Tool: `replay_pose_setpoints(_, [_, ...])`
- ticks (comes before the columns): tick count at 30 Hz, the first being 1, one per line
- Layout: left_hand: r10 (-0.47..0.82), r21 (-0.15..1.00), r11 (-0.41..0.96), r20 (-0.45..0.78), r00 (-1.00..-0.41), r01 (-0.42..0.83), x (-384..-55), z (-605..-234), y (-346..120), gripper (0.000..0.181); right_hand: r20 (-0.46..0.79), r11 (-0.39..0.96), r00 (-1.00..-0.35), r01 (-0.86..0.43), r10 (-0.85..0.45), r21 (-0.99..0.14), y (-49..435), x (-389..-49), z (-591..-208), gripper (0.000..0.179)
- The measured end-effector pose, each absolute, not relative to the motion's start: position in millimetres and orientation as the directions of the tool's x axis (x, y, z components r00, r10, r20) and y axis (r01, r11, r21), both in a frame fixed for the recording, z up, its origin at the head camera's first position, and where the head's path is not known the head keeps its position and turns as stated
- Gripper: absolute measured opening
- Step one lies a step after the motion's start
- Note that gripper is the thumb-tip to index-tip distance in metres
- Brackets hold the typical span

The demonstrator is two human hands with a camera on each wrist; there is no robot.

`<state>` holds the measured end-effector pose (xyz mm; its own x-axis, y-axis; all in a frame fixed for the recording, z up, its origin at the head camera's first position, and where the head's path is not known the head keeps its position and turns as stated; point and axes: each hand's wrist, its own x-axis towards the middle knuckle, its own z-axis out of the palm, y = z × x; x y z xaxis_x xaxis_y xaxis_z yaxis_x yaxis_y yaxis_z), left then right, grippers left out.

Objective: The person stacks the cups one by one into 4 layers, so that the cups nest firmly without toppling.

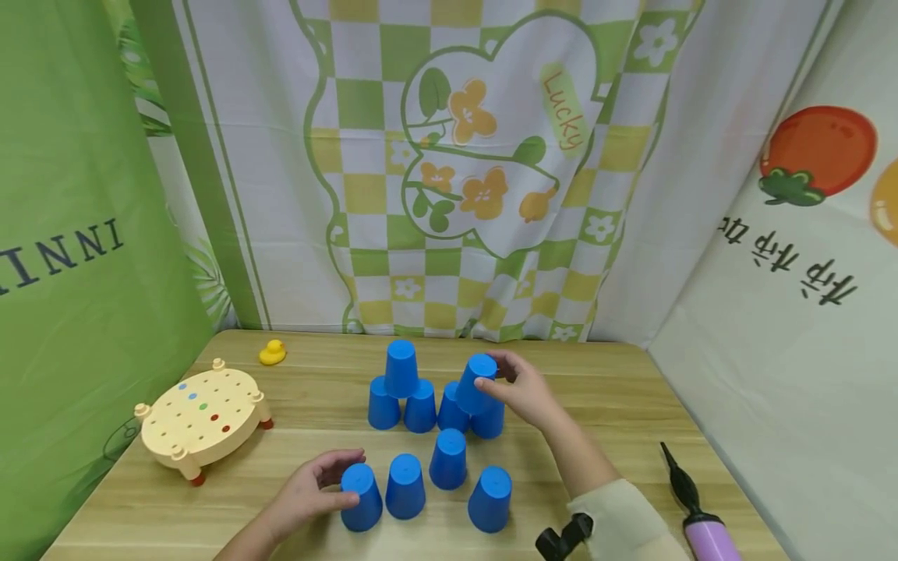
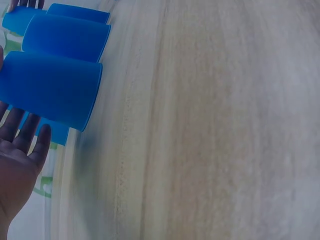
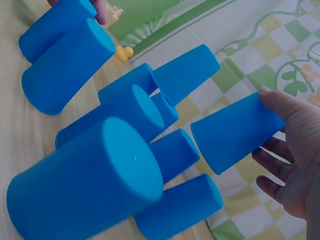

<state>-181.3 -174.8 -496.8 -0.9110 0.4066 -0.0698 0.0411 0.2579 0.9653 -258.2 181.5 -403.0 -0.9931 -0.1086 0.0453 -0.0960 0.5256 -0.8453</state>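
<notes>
My right hand (image 1: 522, 391) holds an upside-down blue cup (image 1: 476, 383) between thumb and fingers, over two blue cups standing side by side. In the right wrist view a narrow gap shows between the held cup (image 3: 237, 132) and the tops below it. To the left, another blue cup (image 1: 401, 368) rests on a pair of cups. My left hand (image 1: 316, 487) is round the leftmost front cup (image 1: 362, 499), thumb at its near side and fingers behind. That cup stands upside down on the table. Beside it stand three more blue cups, among them a middle one (image 1: 405, 487) and a right one (image 1: 490, 499).
On the left of the wooden table (image 1: 309, 413) stands a cream pegboard toy (image 1: 203, 417) with short legs. A yellow rubber duck (image 1: 273, 352) sits behind it. A purple and black hand pump (image 1: 701, 518) lies at the right edge. Printed curtains hang around the table.
</notes>
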Motion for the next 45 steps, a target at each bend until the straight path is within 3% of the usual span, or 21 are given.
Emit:
replay_pose_setpoints(21, [0.327, 0.962, 0.273, -0.072, -0.942, 0.021, -177.1, -498.4, -168.5, 0.056, 0.053, 0.474, -0.992, -0.102, -0.114, -0.875, 125.5, -283.4, -407.2, 0.053])
replay_pose_setpoints(45, [0.33, 0.966, 0.257, -0.058, -0.942, 0.031, -177.5, -502.9, -168.8, 0.056, 0.062, 0.45, -0.993, -0.101, -0.101, -0.887, 132.2, -278.6, -415.7, 0.061])
